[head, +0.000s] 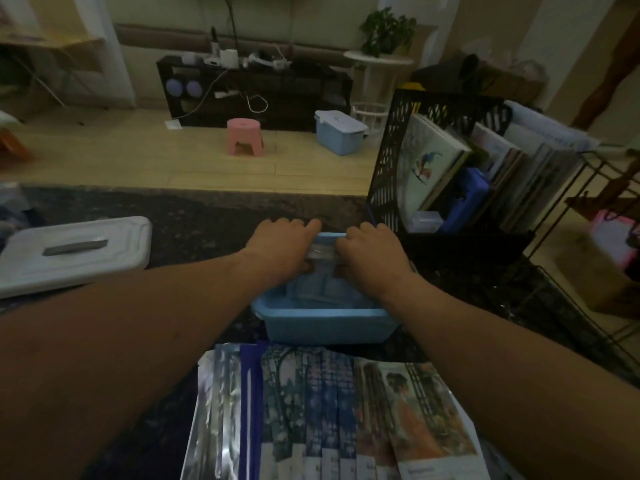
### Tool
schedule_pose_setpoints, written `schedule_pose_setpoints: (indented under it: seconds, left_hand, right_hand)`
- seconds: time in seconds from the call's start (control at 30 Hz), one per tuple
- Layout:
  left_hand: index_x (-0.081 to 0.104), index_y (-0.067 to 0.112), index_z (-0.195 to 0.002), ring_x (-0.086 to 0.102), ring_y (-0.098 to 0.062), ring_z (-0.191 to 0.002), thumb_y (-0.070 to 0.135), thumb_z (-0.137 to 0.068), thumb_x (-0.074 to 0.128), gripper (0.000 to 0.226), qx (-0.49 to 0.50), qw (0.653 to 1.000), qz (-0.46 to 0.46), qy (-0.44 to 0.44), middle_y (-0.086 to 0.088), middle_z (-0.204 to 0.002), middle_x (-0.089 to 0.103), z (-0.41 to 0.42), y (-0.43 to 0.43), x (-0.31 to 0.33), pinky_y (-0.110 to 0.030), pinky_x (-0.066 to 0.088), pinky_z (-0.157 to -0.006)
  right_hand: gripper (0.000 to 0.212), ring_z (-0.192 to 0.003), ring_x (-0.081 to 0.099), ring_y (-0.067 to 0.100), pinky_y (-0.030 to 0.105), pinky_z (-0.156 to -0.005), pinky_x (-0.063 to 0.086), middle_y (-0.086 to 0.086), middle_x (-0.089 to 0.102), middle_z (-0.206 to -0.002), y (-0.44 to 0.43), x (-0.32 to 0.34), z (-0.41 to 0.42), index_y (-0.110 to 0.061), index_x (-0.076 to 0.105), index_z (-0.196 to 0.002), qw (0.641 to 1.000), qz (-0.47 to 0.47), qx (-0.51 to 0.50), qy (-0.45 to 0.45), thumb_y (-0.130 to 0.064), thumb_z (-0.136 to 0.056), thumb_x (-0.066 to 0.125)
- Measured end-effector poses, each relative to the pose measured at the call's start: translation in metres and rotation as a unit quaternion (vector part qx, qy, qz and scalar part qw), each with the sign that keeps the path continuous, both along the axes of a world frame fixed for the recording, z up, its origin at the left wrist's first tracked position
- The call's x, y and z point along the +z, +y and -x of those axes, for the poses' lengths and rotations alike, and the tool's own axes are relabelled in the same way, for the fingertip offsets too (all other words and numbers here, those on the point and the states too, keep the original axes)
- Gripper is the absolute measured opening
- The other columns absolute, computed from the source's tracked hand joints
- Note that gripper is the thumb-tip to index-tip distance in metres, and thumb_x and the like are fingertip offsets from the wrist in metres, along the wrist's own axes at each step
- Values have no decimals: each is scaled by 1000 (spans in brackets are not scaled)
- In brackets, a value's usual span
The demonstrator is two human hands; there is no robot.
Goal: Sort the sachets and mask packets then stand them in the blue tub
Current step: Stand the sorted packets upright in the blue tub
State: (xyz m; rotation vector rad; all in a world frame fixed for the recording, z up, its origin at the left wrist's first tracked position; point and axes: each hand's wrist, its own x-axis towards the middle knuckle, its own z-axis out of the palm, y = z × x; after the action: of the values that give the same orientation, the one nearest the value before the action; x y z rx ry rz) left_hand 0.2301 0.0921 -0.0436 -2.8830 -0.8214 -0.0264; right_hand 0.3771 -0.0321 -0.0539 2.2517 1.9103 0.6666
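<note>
Clear packets [322, 251] held upright over the far half of the tub [325, 323], long axis running left to right, pinched at both ends. Left hand [282, 245] clamped on the left end, right hand [372, 252] on the right end, fingers curled over the top edge; both grips closed on the same bundle, neither nearer than the other. Bundle directly between the two grips, no offset, lower edge hidden behind the hands, so contact with the tub floor not determinable. Bluish packets apparently already lying or leaning inside the tub below the bundle; arrangement blurred. Tub on the dark table [207, 230], near wall facing the camera. Fanned mask packets [332, 410] flat on the table just on the near side of the tub, long axes pointing toward it, still unsorted into it. White lid [74, 252] well to the left; black mesh rack [443, 168] with books just beyond the right hand. Probable next need: straight descent, bundle kept on edge against the far wall.
</note>
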Motion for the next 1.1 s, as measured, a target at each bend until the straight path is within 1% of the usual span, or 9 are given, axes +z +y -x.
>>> schedule_pose_setpoints:
  seconds: [0.13, 0.3, 0.43, 0.53, 0.67, 0.77, 0.87, 0.97, 1.1]
  left_hand:
    - [37, 27, -140, 61, -31, -113, 54, -89, 73, 68, 3, 1000, 1, -4, -8, -129, 62, -1, 1, -3, -51, 51, -92]
    - [38, 27, -136, 60, -31, -108, 54, -91, 69, 61, 12, 1000, 20, -11, -9, -125, 61, 5, 5, -5, -45, 46, -82]
    - [37, 26, -141, 61, -34, -109, 57, -91, 69, 67, 10, 1000, 12, 1, -10, -126, 62, 0, 3, -5, -47, 48, -84]
    - [35, 28, -143, 62, -35, -111, 59, -91, 68, 70, 18, 1000, 0, 20, -11, -128, 62, -7, 2, -3, -51, 49, -90]
    - [35, 28, -142, 62, -35, -107, 59, -91, 67, 68, 15, 1000, 2, 21, -12, -125, 63, -7, 4, -3, -50, 48, -87]
    - [33, 27, -148, 62, -36, -108, 58, -92, 67, 73, 12, 1000, 15, 21, -12, -128, 62, -6, 5, -1, -51, 48, -89]
    - [32, 26, -150, 62, -35, -110, 58, -92, 67, 75, 17, 999, 17, 23, -11, -129, 62, -5, 4, 1, -52, 48, -92]
    - [35, 27, -146, 62, -33, -107, 56, -92, 67, 70, 17, 1000, 15, 21, -10, -126, 62, -4, 4, 2, -50, 46, -89]
    - [38, 27, -144, 62, -34, -108, 54, -92, 67, 67, 11, 1000, 21, 16, -10, -126, 62, -3, 4, 2, -50, 46, -91]
  right_hand:
    - [35, -97, 57, 22, 40, -80, 44, 0, 61, -103, -17, 16, -4, -26, 64, -103, 990, -72, -52, 111, -56, -87, 72]
    - [21, -75, 56, 8, 30, -65, 43, -8, 60, -84, -120, 50, -7, -23, 62, -86, 870, -312, -119, 363, -39, -97, 68]
    - [22, -78, 62, 3, 32, -74, 57, -9, 68, -89, -199, 12, -4, -31, 64, -94, 859, -75, -277, 424, -52, -93, 69]
    - [61, -86, 61, 9, 31, -72, 52, -8, 67, -109, -220, -12, 8, -27, 60, -106, 819, 123, -367, 423, -81, -79, 67]
    - [112, -120, 62, 22, 31, -87, 48, 6, 59, -144, -221, -20, 32, -13, 41, -148, 791, 180, -398, 429, -83, -67, 76]
    - [98, -106, 60, 15, 28, -83, 46, 4, 62, -136, -216, -21, 35, -13, 42, -144, 751, 114, -395, 518, -57, -71, 91]
    - [51, -80, 59, 4, 20, -63, 44, -6, 68, -101, -218, -24, 34, -16, 58, -112, 737, 56, -377, 558, -35, -79, 91]
    - [18, -67, 72, 13, 21, -58, 53, 0, 76, -76, -231, -14, 29, -15, 74, -91, 723, 6, -348, 597, -28, -87, 85]
    - [12, -77, 75, 21, 33, -73, 59, 8, 78, -87, -238, 49, 27, -15, 76, -95, 771, 31, -226, 594, -26, -92, 78]
